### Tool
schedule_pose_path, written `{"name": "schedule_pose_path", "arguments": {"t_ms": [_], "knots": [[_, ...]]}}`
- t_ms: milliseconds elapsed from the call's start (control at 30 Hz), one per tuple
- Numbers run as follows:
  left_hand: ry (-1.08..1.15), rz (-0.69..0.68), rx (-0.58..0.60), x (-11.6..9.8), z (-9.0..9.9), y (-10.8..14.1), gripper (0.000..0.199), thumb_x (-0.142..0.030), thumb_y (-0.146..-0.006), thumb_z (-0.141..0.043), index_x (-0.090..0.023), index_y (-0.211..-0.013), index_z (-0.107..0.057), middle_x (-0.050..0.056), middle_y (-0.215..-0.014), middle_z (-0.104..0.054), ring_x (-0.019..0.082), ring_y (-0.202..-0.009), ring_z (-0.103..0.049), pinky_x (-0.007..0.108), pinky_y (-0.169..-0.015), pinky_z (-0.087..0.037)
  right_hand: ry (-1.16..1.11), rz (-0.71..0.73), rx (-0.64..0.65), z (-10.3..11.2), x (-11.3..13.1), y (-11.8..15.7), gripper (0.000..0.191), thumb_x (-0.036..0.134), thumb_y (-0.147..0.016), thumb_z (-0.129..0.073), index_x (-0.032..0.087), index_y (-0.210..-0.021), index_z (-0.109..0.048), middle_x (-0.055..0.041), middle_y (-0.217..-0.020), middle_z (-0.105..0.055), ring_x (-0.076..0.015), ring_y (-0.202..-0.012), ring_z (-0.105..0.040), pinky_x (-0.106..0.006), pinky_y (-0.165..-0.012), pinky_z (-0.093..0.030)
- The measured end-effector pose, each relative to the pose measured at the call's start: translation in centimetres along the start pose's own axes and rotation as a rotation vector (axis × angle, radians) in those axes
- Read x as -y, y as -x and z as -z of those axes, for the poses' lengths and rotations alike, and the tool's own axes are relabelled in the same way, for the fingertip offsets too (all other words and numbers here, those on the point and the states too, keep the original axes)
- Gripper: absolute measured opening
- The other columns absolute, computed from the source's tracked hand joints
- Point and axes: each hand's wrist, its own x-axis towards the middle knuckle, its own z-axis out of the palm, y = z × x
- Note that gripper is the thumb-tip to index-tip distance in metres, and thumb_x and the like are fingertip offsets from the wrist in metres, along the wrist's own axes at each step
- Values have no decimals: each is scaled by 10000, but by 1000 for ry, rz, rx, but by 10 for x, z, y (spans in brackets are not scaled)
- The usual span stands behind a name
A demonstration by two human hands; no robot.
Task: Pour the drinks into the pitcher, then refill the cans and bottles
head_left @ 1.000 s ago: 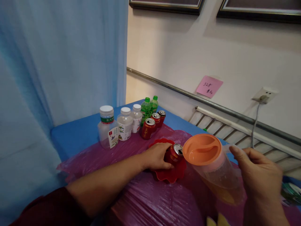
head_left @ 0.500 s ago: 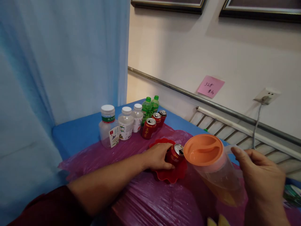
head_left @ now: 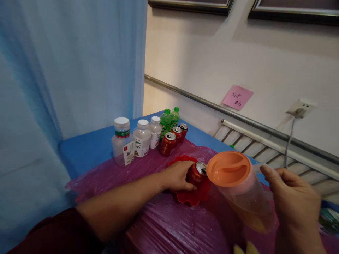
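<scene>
My left hand [head_left: 178, 176] is wrapped round a red can [head_left: 196, 174], which leans a little to the right over a red scalloped dish [head_left: 191, 198]. In my right hand [head_left: 293, 194] is the handle of a clear plastic pitcher [head_left: 249, 201] with an orange lid [head_left: 229, 168]. The pitcher tilts left, its lid edge close beside the can's top, and yellowish liquid shows inside it. No stream of liquid can be made out between them.
Behind the dish stand red cans [head_left: 168, 144], green bottles [head_left: 165, 121] and white-capped bottles [head_left: 142, 138]. Purple plastic sheeting [head_left: 174, 225] covers part of the blue table [head_left: 87, 150]. A blue curtain [head_left: 79, 63] hangs left; a metal rail [head_left: 185, 94] and white radiator [head_left: 254, 141] run along the wall.
</scene>
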Motion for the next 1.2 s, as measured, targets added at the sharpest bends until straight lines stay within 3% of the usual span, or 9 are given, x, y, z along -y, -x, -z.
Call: {"name": "schedule_pose_path", "arguments": {"t_ms": [1200], "knots": [[30,0,-1,0,0,0,732,-407,-636,-852,-253,-1306,-600,60,-1277,-695,318,-1124,-663,372,-948,-499,10,1,-9,0,-4,-1,486,664,-704,-735,192,-654,-631,50,-583,-438,-118,-596,-405,-267,-550,-299]]}}
